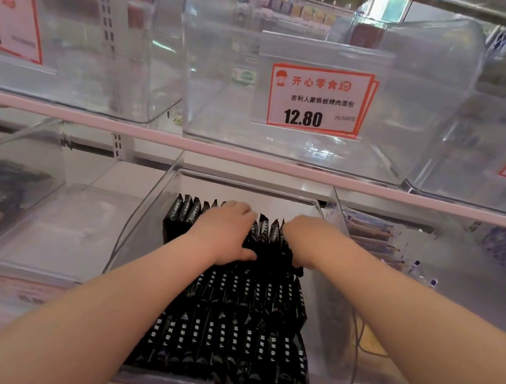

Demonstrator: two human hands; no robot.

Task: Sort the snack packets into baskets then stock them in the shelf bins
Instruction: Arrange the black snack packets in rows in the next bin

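Bare forearms reach forward into the clear plastic bin (155, 209) on the lower shelf, both hands palm down at its back part. The left hand (225, 230) lies on the rear row of black snack packets (234, 333), its fingers bent over their top edges and the thumb stretched to the right along the front of the row, so it grips the packets. The right hand (300, 240) is just beside it, fingers curled down over the same row and partly hidden behind the packets; it seems to hold them, but the fingertips cannot be seen. The bin holds three rows of these packets, standing close together with white lettering, and the two front rows lie nearer to the person than the hands. Above, on the upper shelf, an open transparent bin (431, 121) carries an orange-framed price tag (318, 100) reading 12.80. To the right, a neighbouring bin (452, 272) contains lighter coloured packets, blurred
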